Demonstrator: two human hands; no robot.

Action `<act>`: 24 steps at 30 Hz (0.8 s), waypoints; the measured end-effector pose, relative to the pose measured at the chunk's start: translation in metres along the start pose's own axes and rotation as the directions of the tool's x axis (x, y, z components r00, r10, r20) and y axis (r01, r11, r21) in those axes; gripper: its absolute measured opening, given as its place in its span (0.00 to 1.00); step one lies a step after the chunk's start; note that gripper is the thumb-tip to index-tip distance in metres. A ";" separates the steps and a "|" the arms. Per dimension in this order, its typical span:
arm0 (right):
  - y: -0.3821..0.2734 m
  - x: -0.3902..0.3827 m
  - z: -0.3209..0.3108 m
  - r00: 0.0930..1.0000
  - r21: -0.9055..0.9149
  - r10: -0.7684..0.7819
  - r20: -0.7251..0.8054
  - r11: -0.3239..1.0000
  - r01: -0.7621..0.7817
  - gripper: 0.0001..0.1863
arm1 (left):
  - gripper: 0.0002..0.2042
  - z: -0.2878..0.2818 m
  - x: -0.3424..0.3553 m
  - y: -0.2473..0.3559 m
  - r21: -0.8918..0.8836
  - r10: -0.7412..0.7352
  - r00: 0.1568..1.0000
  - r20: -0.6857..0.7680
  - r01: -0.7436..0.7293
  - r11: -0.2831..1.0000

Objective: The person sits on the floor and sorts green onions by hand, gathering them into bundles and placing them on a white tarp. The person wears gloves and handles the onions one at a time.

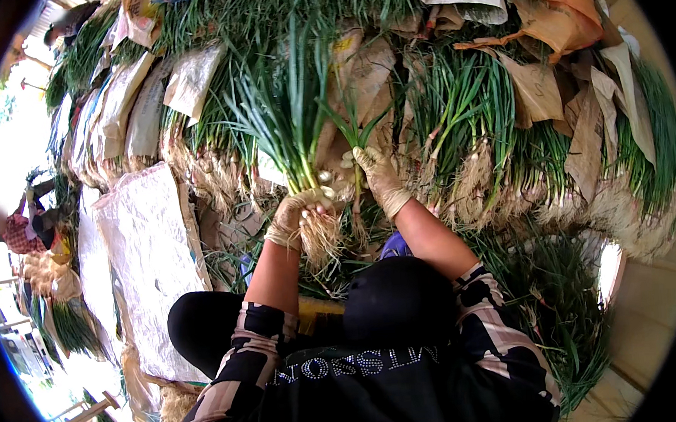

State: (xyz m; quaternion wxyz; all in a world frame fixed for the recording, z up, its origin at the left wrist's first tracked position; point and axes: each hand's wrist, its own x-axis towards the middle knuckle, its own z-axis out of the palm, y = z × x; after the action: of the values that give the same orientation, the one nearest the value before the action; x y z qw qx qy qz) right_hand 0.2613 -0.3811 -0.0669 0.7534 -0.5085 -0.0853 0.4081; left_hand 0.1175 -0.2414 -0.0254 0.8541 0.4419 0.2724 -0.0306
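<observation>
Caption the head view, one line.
The left hand grips a bunch of rooted green stalks; the right hand holds a smaller plant.

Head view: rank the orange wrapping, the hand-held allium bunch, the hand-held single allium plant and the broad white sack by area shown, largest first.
1. Broad white sack
2. Allium bunch in the left hand
3. Orange wrapping, upper right
4. Single allium plant in the right hand

A thin, wrinkled, matt pale-cream glove (281, 228) covers the left hand (299, 207); above that hand rise smooth, faintly glossy long green leaves (284, 110), below it hang rough, fibrous tan roots (320, 239); left of both hands lies a creased, woven-looking whitish sheet (147, 253); up and right of the right hand (380, 176) hangs a crumpled, plastic-looking orange sheet (568, 17).
</observation>
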 end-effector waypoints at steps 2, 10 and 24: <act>-0.001 -0.009 -0.010 0.990 -0.220 -0.104 -0.099 0.972 0.080 0.16 | 0.10 -0.009 0.004 0.002 -0.204 0.056 0.998 0.030 -0.049 0.978; 0.045 -0.146 -0.146 0.632 -0.930 0.737 0.238 -0.016 0.368 0.27 | 0.16 0.001 -0.001 0.017 -0.539 0.288 0.957 0.010 -0.238 0.808; -0.040 0.021 -0.096 0.812 0.216 0.184 -0.554 0.974 -0.072 0.16 | 0.21 0.002 0.000 -0.010 -0.720 0.133 0.967 0.216 0.066 0.691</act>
State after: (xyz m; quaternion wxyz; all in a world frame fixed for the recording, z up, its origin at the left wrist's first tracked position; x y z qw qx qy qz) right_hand 0.3478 -0.4392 -0.0844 0.7589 -0.5395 0.2168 0.2933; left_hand 0.1157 -0.2493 -0.0317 0.9865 0.0683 0.1437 0.0390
